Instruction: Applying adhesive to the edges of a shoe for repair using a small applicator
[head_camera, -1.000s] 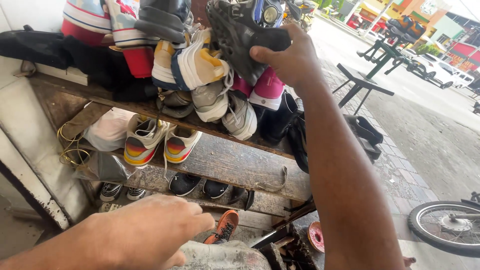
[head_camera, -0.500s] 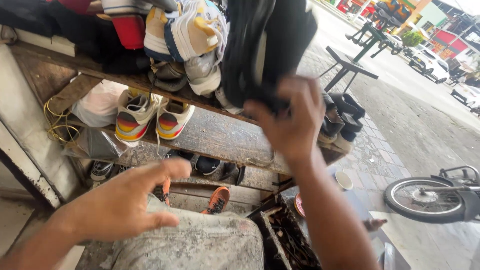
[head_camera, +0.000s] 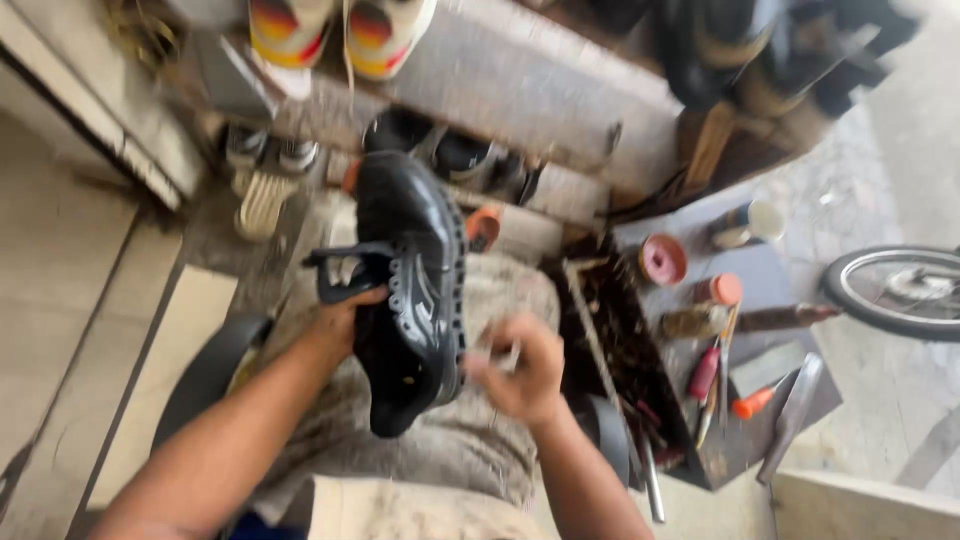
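Note:
A black shoe (head_camera: 415, 290) with a ridged sole edge is held over my lap, toe pointing toward me. My left hand (head_camera: 345, 320) grips it from the left side, near the straps. My right hand (head_camera: 520, 370) is at the shoe's right edge, fingers curled and touching the sole rim; the picture is blurred there, so what it pinches is unclear. A grey dusty cloth (head_camera: 440, 450) covers my lap under the shoe.
A wooden shelf (head_camera: 560, 90) with several shoes stands ahead. To my right a tray (head_camera: 620, 340) of tools, small jars (head_camera: 662, 258), an orange-handled tool (head_camera: 752, 402) and a metal blade lie on the ground. A bicycle wheel (head_camera: 895, 290) is at far right.
My right hand took the black shoe down from the top shelf to my lap. My left hand now grips it, and the view has tilted downward.

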